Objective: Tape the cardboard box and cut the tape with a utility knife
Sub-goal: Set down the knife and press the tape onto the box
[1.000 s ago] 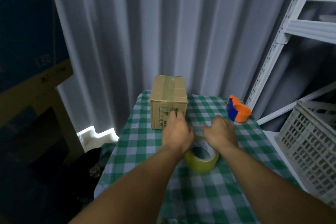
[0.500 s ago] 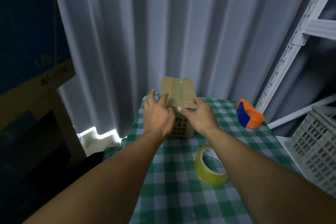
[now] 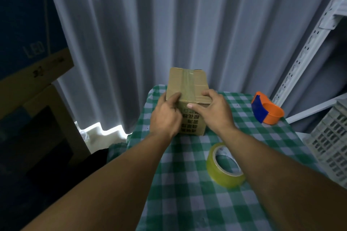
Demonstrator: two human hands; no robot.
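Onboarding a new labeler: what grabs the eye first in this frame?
Both hands, left hand and right hand, clasp the cardboard box at the far end of the green checked tablecloth; a tape strip already runs along the box top. Nearer, right of the box, a yellowish tape roll lies flat under the right forearm, and an orange-and-blue tape dispenser sits at the right edge.

A green-and-white checked cloth (image 3: 187, 202) covered the tabletop. Grey curtains (image 3: 169, 24) hung in folds behind it. An orange-and-blue tape dispenser (image 3: 265, 109) sat on the cloth, well to the right of the right hand (image 3: 214, 110). Farther right stood a white perforated metal shelf upright (image 3: 304, 47) and a white plastic crate (image 3: 330, 142). Well left of the left hand (image 3: 165, 116), large cardboard cartons (image 3: 33, 73) were stacked, one printed blue.
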